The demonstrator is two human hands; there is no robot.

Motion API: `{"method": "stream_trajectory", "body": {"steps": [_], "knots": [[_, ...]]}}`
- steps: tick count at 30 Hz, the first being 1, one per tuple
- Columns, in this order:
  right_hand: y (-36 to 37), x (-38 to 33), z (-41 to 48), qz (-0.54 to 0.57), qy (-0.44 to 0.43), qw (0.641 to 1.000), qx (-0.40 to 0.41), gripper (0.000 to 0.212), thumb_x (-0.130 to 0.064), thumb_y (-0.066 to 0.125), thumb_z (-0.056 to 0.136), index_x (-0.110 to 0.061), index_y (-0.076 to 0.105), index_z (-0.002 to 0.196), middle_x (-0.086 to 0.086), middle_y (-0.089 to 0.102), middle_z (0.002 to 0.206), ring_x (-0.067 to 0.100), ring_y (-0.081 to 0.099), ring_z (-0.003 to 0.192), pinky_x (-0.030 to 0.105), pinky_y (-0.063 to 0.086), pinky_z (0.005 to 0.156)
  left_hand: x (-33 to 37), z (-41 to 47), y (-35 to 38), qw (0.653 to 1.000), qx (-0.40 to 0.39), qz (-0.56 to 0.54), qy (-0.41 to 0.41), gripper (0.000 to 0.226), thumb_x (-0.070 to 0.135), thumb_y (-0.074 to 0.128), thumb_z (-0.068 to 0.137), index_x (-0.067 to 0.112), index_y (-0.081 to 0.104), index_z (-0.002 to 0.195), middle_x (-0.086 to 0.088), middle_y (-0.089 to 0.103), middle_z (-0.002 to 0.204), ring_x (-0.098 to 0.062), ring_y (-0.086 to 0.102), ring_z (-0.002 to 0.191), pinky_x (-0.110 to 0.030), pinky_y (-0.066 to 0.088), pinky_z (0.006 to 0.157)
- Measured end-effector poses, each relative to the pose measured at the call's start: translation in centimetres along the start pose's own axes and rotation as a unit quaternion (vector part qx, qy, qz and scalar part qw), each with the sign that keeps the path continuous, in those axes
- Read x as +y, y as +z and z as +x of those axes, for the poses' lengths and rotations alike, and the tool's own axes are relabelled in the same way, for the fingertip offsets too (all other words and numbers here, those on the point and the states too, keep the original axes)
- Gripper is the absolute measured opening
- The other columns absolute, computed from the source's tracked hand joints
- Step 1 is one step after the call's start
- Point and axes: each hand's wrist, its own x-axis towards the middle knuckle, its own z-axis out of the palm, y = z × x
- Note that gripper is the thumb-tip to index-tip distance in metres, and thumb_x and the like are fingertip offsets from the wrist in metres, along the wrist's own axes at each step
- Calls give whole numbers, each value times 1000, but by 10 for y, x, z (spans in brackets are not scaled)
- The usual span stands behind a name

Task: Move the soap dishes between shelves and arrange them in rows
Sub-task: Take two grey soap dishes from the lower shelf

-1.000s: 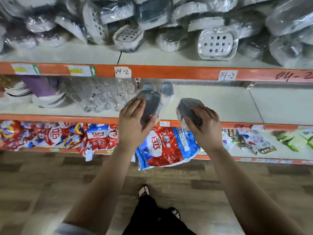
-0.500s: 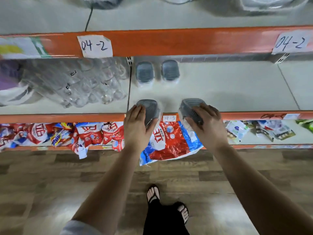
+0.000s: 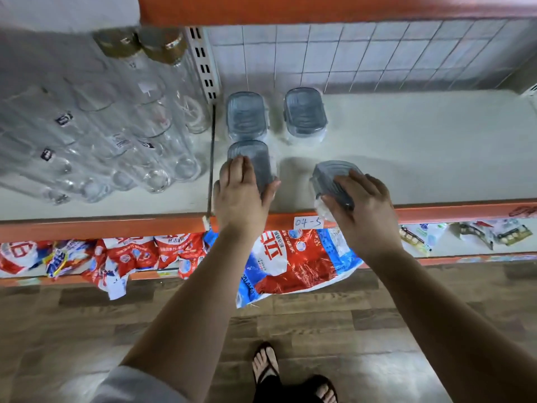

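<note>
Two grey wrapped soap dishes stand side by side at the back of the white middle shelf (image 3: 406,146), one on the left (image 3: 246,116) and one on the right (image 3: 304,114). My left hand (image 3: 242,196) grips a third grey soap dish (image 3: 255,161) directly in front of the back-left one, low over the shelf. My right hand (image 3: 363,207) holds a fourth grey soap dish (image 3: 331,178), tilted, in front of the back-right one, near the shelf's front edge.
Clear glass bottles (image 3: 116,135) lie stacked on the left of the same shelf, beyond a slotted upright (image 3: 205,62). An orange shelf lip with a "04-5" label (image 3: 308,221) runs along the front. Red and blue detergent bags (image 3: 290,263) fill the lower shelf. Wood floor below.
The view has dropped from the upper shelf and closed in on the middle shelf. Both hands have carried their soap dishes forward, from the front lip to over the shelf surface.
</note>
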Motion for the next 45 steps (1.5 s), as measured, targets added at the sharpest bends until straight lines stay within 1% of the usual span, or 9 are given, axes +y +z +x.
{"method": "stream_trajectory", "body": {"steps": [3,5,8,14,17,20,28,39,45], "knots": [[9,-3,9,4,3,1000,4,49,-43,53,91,-5,65,120,17,61,130,46,49,120,53,50,88,-2,-2,6,999,-45,16,6,101,72,-1,83,7,27,155,-10,27,161,-28,22,147,-43,21,116],[14,-7,16,8,4,1000,7,48,-43,54,91,-5,65,119,17,61,130,46,49,120,53,50,89,-6,-7,9,999,-28,-14,7,93,68,5,88,7,25,155,-11,26,162,-27,20,150,-44,14,120],[22,-15,27,5,-7,1000,-3,46,-42,55,93,-6,64,120,16,59,132,45,47,122,53,50,89,-17,-19,12,998,32,-38,35,77,55,23,97,1,38,149,-16,39,155,-33,33,145,-48,22,120],[43,-27,47,-68,-4,997,-36,47,-46,53,95,-10,59,125,14,51,140,44,39,131,56,49,90,-33,-35,5,996,54,-33,67,64,46,30,101,2,45,145,-16,44,151,-33,39,141,-46,26,116],[49,-31,50,-148,15,985,-87,48,-45,48,99,-13,53,134,9,41,151,41,28,143,55,36,107,-30,-40,1,996,60,-40,57,63,46,29,101,3,47,144,-16,47,149,-34,43,138,-46,27,114],[43,-32,49,-138,42,981,-132,50,-46,41,101,-18,43,143,4,29,158,37,13,149,51,23,114,-22,-44,-5,996,58,-40,60,62,45,29,101,4,49,142,-15,51,145,-33,46,135,-45,29,113],[-20,-43,4,-46,9,997,-67,41,-32,52,98,-12,55,134,9,60,128,33,49,123,45,43,97,8,-75,-55,993,86,-30,80,55,39,33,102,-1,62,126,-17,64,122,-35,59,111,-44,42,97],[-142,-86,-48,30,-39,999,7,29,-21,59,93,-7,64,118,12,67,113,37,55,109,48,51,85,54,-133,-176,983,169,-32,71,44,32,39,100,1,66,117,-15,67,115,-34,62,102,-45,46,92],[-193,-113,-53,79,-105,988,85,36,-32,46,91,-11,68,110,5,68,104,33,53,102,44,49,83,66,-142,-236,969,238,-33,55,42,32,40,100,5,68,116,-11,68,109,-33,62,97,-41,38,92]]}}
